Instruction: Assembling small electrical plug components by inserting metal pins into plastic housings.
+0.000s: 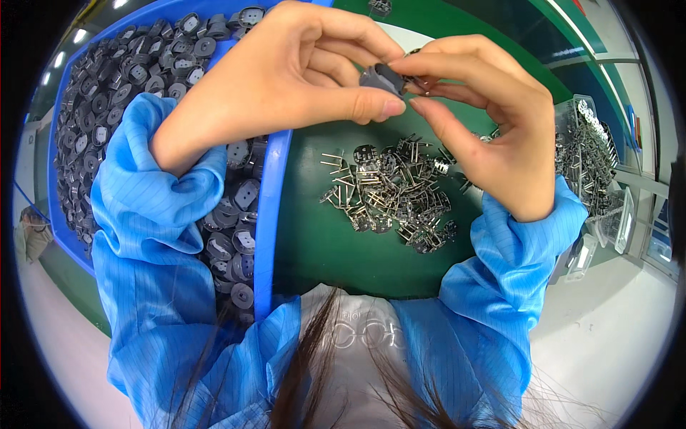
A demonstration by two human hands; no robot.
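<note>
Up over the green work mat, my left hand (pixel 275 82) grips a dark grey plastic housing (pixel 381 79) between thumb and fingers. My right hand (pixel 496 114) meets it from the other side, its thumb and fingertips pinched around a small dark part with metal bits (pixel 416 84). That part touches or nearly touches the housing; the fingers hide most of it, so its exact kind cannot be made out. Below the hands lies a loose pile of small black circuit boards (pixel 393 189) with silvery metal pins.
A large blue bin (pixel 269 207) full of grey plastic housings (pixel 118 93) stands at the left, under my left arm. At the right, a clear plastic container (pixel 582 143) holds more boards with pins. The green mat (pixel 321 261) spreads between them.
</note>
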